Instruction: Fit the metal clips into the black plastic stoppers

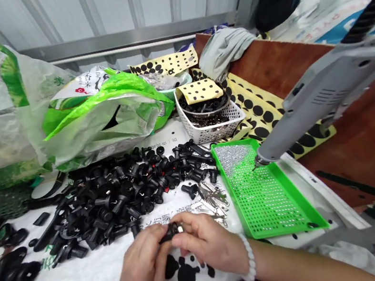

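My left hand (141,269) and my right hand (208,241) meet low in the middle of the table. Both pinch one small black plastic part with a metal piece (173,230) between their fingertips. Just beyond the hands lies a heap of black plastic parts (121,196). A small pile of flat metal pieces (210,199) lies right of the heap, close to my right fingers. My right wrist wears a white bead bracelet (250,258).
A green perforated tray of tiny screws (265,190) sits to the right, with a grey electric screwdriver (321,97) hanging over it. A white basket (210,117) of parts, yellow sheets with black dots (262,112) and green-white plastic bags (59,114) stand behind.
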`<move>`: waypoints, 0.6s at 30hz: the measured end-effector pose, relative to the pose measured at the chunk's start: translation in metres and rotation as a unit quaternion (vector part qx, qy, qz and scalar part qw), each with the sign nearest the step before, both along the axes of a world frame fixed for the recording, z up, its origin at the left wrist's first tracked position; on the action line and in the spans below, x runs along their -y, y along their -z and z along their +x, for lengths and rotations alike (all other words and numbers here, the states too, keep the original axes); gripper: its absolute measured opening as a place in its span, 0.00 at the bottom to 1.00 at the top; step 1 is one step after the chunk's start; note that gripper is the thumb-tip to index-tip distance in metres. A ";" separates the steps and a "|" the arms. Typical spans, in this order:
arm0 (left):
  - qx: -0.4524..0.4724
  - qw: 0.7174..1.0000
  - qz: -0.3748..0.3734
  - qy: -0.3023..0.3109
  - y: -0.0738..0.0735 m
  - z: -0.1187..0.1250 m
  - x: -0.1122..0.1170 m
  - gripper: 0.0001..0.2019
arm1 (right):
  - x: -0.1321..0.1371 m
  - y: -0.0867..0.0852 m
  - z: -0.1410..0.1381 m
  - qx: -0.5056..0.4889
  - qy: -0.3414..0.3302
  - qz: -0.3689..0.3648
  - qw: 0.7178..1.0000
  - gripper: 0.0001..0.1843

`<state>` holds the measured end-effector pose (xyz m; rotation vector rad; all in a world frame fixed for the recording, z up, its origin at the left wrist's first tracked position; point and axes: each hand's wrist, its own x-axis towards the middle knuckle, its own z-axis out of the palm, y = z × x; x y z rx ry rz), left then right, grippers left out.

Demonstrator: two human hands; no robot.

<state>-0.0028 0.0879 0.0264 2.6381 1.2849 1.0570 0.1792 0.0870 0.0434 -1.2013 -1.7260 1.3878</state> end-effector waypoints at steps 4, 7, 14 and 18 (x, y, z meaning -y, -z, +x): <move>-0.041 0.991 0.078 -0.100 -0.042 -0.022 -0.038 0.13 | 0.001 -0.007 0.013 0.032 0.012 0.104 0.994 0.15; -0.012 0.970 0.137 -0.202 -0.070 -0.031 -0.061 0.22 | 0.002 -0.008 0.029 0.076 0.048 0.164 0.982 0.15; -0.041 0.992 0.091 -0.075 -0.056 0.003 -0.067 0.15 | -0.001 -0.007 0.065 0.177 0.106 0.256 0.944 0.11; -0.078 0.996 0.043 0.001 -0.035 0.027 -0.068 0.11 | -0.003 -0.001 0.065 0.369 0.065 0.293 0.880 0.08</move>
